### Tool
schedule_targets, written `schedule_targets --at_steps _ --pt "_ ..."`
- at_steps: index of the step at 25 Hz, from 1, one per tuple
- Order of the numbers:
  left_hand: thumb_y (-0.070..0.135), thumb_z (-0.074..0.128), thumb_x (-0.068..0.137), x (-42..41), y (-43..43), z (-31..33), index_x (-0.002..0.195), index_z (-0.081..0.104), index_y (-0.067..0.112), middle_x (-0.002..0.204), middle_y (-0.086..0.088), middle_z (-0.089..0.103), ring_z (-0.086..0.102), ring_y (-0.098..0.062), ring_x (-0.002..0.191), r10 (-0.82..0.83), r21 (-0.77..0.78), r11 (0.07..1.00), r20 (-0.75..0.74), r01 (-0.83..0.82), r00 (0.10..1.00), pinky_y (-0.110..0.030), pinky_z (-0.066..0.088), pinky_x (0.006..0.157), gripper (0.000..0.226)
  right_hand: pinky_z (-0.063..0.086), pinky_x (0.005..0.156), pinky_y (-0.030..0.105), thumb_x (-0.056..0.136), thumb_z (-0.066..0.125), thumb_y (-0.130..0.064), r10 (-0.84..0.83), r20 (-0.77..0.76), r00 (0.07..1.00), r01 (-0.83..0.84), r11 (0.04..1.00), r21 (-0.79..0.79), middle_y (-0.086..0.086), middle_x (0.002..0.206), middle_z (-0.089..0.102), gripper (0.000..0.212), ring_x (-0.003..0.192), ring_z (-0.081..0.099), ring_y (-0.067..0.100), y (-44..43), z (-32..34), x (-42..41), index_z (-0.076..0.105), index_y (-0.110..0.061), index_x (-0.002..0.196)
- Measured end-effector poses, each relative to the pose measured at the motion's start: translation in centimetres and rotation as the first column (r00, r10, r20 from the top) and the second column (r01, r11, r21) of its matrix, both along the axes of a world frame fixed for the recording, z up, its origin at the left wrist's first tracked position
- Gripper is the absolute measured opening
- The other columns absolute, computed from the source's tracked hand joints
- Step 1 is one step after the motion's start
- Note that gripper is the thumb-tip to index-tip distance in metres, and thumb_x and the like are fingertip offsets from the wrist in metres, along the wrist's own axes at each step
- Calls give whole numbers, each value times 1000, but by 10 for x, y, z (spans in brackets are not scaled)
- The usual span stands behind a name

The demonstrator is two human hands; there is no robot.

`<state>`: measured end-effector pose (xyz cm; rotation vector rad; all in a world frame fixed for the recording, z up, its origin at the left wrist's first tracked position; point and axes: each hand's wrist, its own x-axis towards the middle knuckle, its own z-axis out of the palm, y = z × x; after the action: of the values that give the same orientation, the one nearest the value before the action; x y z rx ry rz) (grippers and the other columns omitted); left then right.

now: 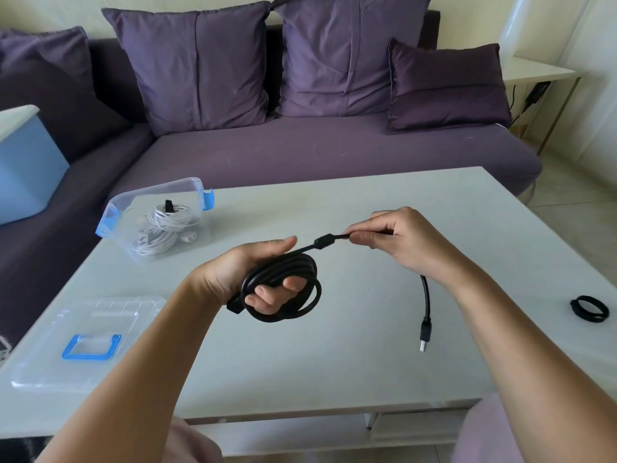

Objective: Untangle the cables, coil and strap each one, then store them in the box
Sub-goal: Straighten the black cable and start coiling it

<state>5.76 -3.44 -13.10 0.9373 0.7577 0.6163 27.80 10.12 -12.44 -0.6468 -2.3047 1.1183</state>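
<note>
Black cable: the black cable (283, 289) is held above the white table (334, 345), near its middle, between both hands.
Left hand: the left hand (253, 279) is palm up and closed around the coiled part; several loops wrap over the palm, and fingertips (267, 294) show through the middle of the coil.
Right hand: the right hand (397, 242) pinches the straight run of cable just past a thick cylindrical bead (324, 242), thumb and forefinger closed on it.
Span: the stretch from coil to right hand runs taut, rising slightly to the right.
Free end: the rest drops behind the right wrist and hangs down, ending in a USB plug (424, 335) with a metal tip, close to the tabletop; whether it touches, I cannot tell.
Box: the clear box (187, 195) with blue latches stands open at the far left corner, well apart from the hands; a white coiled cable (163, 225) with a black strap lies inside.
Lid: the clear lid (86, 342) with a blue handle lies flat at the near left edge.
Strap: a black strap loop (589, 309) lies near the right edge.
Open room: bare tabletop lies under and in front of the hands and across the far right.
Beyond: a purple sofa (317, 148) sits beyond the far edge.
Look: the cable is thick, glossy and black.
</note>
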Motion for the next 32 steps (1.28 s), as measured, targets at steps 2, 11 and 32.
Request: schedule_targets --at_steps 2,11,32 --pt "44 43 94 -4 3 0 83 57 10 54 3 40 36 -12 40 -17 19 1000 253 13 967 -19 29 43 39 30 53 8 88 65 -21 -45 -19 999 44 999 -6 -27 59 58 13 56 47 -2 2 -2 1 75 -21 97" --pt "35 35 99 -15 8 -5 85 54 3 56 -2 40 35 -13 47 404 -178 882 762 -437 505 -26 33 54 40 25 55 27 93 59 -24 -60 52 997 58 998 28 2 71 57 20 63 37 15 -9 -19 -15 72 -32 106" --pt "25 57 91 40 16 -19 57 40 5 42 6 41 35 -8 37 768 683 638 -600 -357 225 -19 32 45 43 28 63 21 95 52 -31 159 356 921 -318 834 452 -7 85 57 22 73 47 5 -63 -15 -31 71 -20 98"
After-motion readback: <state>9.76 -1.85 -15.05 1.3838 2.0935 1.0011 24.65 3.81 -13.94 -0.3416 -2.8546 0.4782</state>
